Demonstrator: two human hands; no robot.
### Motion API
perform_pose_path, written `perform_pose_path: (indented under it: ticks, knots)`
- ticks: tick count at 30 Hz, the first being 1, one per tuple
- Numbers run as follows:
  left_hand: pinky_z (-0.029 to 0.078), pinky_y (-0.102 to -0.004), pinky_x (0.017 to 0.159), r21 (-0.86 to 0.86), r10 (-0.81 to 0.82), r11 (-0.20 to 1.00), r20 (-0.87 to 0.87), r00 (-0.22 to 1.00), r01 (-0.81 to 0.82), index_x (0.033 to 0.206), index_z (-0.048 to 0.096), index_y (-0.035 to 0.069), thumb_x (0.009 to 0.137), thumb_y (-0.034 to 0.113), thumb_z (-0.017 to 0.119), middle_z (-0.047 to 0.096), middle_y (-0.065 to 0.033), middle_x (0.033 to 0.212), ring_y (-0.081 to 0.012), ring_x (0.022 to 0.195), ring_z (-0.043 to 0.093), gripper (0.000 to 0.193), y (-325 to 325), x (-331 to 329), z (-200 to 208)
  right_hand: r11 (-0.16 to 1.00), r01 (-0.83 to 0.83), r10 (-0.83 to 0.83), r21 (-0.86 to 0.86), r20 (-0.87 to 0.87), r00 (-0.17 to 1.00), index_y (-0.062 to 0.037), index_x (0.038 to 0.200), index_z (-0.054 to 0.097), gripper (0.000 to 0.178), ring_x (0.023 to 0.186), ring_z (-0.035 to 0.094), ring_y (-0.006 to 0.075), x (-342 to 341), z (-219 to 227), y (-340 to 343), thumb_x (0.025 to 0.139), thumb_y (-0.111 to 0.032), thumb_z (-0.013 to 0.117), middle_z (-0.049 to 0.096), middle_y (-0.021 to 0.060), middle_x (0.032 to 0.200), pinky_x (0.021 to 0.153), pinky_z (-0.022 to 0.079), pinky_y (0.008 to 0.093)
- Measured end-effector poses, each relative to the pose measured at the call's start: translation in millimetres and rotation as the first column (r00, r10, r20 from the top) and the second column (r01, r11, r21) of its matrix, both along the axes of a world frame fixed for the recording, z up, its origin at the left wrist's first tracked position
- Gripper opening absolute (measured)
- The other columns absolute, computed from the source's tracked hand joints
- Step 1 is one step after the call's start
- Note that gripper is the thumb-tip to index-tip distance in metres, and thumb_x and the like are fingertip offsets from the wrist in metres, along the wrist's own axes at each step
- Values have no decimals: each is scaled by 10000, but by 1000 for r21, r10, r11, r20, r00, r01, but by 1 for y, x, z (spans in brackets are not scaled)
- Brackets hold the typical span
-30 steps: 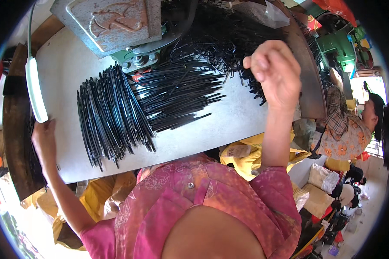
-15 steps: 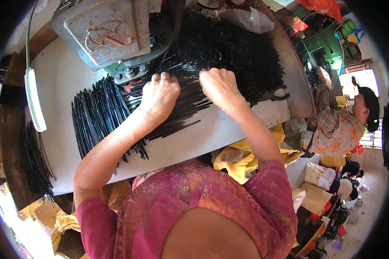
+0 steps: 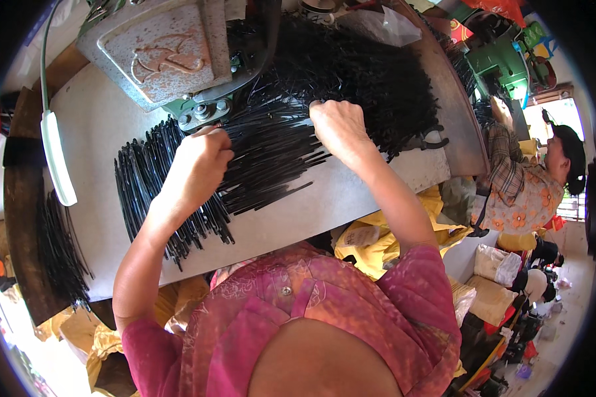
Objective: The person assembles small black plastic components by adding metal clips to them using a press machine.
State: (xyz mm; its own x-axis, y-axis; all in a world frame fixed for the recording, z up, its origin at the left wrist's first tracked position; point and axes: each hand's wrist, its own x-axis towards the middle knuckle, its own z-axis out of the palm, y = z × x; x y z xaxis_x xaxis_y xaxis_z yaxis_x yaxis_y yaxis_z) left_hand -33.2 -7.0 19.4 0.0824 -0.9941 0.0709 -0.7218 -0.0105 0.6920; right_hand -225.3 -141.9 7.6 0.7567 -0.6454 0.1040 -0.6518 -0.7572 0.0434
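My left hand [image 3: 202,162] is closed in a pinch right at the green tool head [image 3: 204,111] of a press. Whatever its fingertips hold is hidden. Farther right, my right hand [image 3: 341,127] is also closed, at the near edge of a large heap of thin black rods [image 3: 384,86], and a dark end shows at its fingertips. Between my hands lies a loose layer of black rods [image 3: 271,172], pointing sideways. Under and left of my left wrist, a row of black rods [image 3: 142,175] lies side by side, pointing toward me.
The press's grey metal cover [image 3: 159,56] rises at the far left of the pale tabletop [image 3: 278,221]. A white lamp tube [image 3: 58,159] hangs left of it. More rods [image 3: 61,251] lie by the left edge. A co-worker [image 3: 520,178] sits at a green machine [image 3: 500,69] on the right.
My left hand has moved left and slightly nearer, from over the loose rods to the press's tool head. My right hand has stayed nearly in place, still closed. The view has shifted slightly.
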Motion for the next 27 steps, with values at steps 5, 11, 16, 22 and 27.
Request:
perform_pose_path:
  ticks: [5,11,16,22,27]
  knots:
    - [437,-225,496,171,214,968,-196,957,-181,822,548,-49,788,36,475,560,-90,650,-107,538,547,117,18,20,10,998,48,-45,43,-59,997,-14,680,590,78,625,599,311,-11,22,8,669,-20,513,573,183,625,553,467,385]
    - [351,-179,460,186,286,954,-335,898,-235,930,530,-8,811,41,451,547,-30,726,-60,524,459,152,34,47,-4,992,105,-103,72,-26,994,-43,715,594,109,658,568,281,-25,61,24,735,-136,542,568,104,721,590,437,367]
    - [241,-158,435,318,334,935,-637,694,-158,941,554,11,841,139,475,450,31,660,-18,508,333,180,22,29,16,898,-251,177,362,225,958,-69,729,595,126,696,569,273,-4,54,28,747,-175,531,573,88,741,626,449,365]
    - [196,-160,370,393,380,913,-718,583,-112,718,573,36,786,207,601,446,49,554,-3,425,304,186,26,26,14,513,-443,3,736,514,858,-22,742,601,121,536,524,136,47,26,25,733,-141,584,568,62,597,526,417,279]
    - [169,-155,341,412,428,901,-791,436,-136,741,558,21,792,170,591,447,32,565,-2,395,287,161,31,28,0,37,-522,-524,852,461,716,-9,777,573,85,516,502,64,66,11,28,770,-93,582,529,12,632,452,414,178]
